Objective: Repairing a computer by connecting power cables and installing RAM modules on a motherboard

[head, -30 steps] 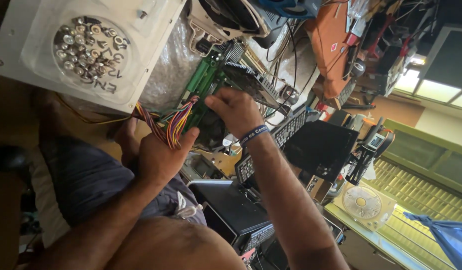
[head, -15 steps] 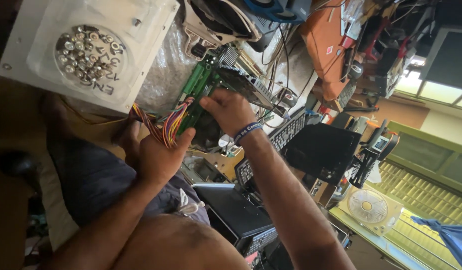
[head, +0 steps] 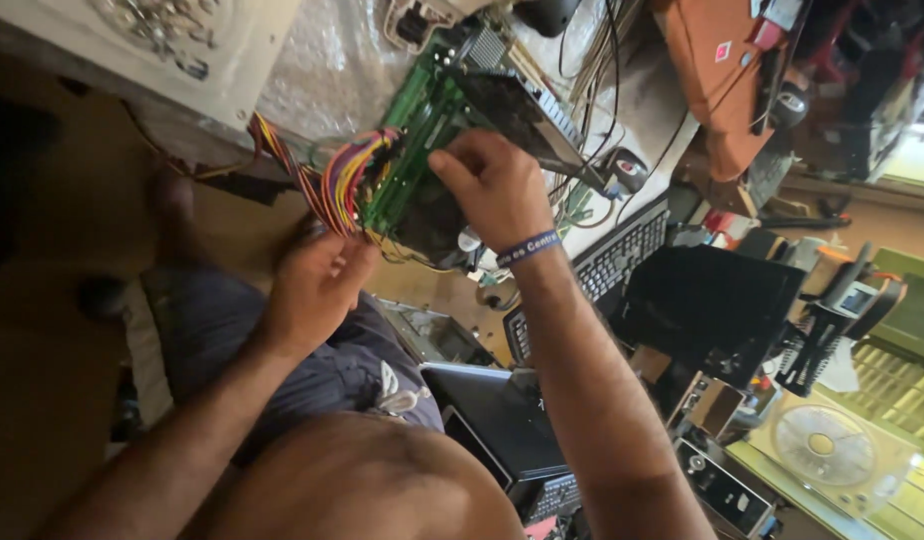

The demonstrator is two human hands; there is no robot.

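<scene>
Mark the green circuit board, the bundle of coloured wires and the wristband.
green circuit board (head: 407, 150): head view, on its bare green face.
bundle of coloured wires (head: 337, 180): head view, on the bend.
wristband (head: 529, 247): head view, on the blue strip.

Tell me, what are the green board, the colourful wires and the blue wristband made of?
Green board: looks like stiff, flat circuit-board plastic with a slightly shiny green coat. Colourful wires: smooth, bendy plastic coating in yellow, red and purple; the curving bundle suggests it. Any metal inside is hidden. Blue wristband: probably rubbery silicone, since it hugs the wrist smoothly with a matte look.
</scene>
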